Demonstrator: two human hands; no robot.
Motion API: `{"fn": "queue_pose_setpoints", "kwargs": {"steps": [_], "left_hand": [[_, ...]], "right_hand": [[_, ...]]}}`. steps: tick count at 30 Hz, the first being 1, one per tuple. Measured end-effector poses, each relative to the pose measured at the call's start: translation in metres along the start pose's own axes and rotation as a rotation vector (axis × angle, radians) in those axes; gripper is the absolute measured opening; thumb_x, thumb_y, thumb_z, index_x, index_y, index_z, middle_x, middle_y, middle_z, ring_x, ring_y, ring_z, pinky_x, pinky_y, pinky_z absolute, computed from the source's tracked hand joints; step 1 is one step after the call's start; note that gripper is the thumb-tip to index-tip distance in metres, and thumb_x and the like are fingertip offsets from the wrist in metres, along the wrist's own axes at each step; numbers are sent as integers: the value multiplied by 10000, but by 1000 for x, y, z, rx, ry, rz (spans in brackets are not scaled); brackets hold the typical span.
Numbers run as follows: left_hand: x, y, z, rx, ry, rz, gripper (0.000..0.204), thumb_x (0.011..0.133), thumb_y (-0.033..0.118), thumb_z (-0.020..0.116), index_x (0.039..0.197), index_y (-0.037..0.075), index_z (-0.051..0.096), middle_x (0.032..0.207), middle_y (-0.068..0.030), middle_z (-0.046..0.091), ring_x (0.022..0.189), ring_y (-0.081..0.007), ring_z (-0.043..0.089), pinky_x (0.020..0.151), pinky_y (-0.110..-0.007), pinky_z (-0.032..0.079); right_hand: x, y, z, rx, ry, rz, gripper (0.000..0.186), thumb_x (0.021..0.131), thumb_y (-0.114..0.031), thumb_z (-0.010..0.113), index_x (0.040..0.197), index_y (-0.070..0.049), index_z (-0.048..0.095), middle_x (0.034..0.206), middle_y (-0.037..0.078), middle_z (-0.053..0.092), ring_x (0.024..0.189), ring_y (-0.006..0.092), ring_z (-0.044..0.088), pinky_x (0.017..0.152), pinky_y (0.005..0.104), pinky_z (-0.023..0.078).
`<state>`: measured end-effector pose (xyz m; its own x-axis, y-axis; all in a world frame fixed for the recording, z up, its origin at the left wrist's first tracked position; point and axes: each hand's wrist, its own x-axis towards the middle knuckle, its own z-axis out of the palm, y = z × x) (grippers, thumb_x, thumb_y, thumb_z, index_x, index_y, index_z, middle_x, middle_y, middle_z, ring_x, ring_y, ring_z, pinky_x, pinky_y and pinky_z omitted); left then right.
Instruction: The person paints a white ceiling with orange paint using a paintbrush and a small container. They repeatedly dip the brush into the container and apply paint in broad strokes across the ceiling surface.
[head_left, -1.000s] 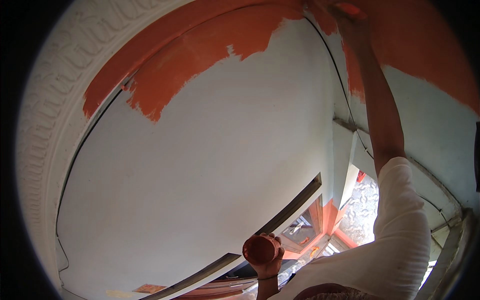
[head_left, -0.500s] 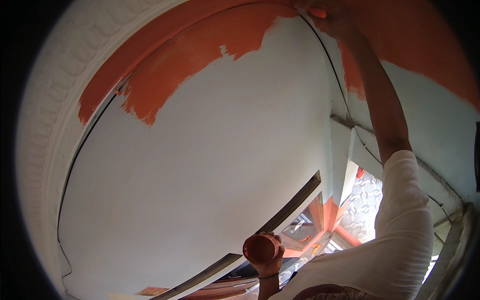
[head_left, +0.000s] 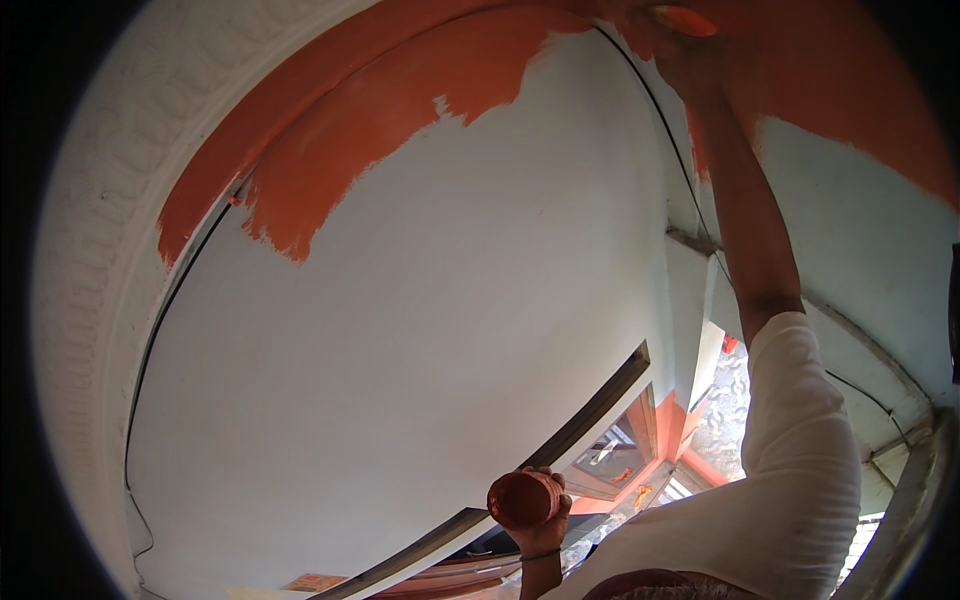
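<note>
My left hand is wrapped round a cup smeared with reddish-orange paint, its mouth facing me, low in the middle. My right hand is raised high at the upper right, against orange-painted wall. It is closed on an orange-coated paintbrush, of which only a flat, rounded part shows; the bristles cannot be made out. Orange paint with ragged, streaky edges covers the top of the pale wall.
A thin black cable runs down the wall corner, another along the left edge. Ribbed white moulding curves at far left. Dark wooden strips cross the wall behind the cup. A window opening lies beside my right sleeve.
My right hand has moved to the right along the top with the paintbrush, its forearm now more upright. The left hand keeps the cup in nearly the same place. The view has shifted slightly.
</note>
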<state>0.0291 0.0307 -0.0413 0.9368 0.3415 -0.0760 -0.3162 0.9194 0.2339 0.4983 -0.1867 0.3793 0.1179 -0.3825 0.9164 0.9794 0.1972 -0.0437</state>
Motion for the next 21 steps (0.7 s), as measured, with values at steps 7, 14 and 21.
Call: {"fn": "queue_pose_setpoints", "kwargs": {"steps": [7,14,21], "left_hand": [[-4,-1,5,-55,-4,-4,618,938,530,711,1357,90,599,1349,-152,596,1274,-343,531,915,-487,614],[-7,1,5,2,-16,5,622,942,525,710,1357,79,587,1333,-159,598,1241,-350,551,904,-478,620],[-11,5,8,-28,0,20,581,948,518,708,1321,88,594,1301,-160,616,1220,-361,579,875,-488,633]], "right_hand": [[-23,28,-8,-128,-215,-334,121,900,99,751,957,7,698,984,76,718,945,158,671,921,327,566],[-34,48,-45,-332,-309,-143,161,959,51,709,1112,12,741,1194,55,763,1121,161,711,962,302,579],[-31,64,-49,-21,-128,-75,156,965,5,712,1115,-8,751,1096,55,767,1041,162,719,974,304,572]]}}
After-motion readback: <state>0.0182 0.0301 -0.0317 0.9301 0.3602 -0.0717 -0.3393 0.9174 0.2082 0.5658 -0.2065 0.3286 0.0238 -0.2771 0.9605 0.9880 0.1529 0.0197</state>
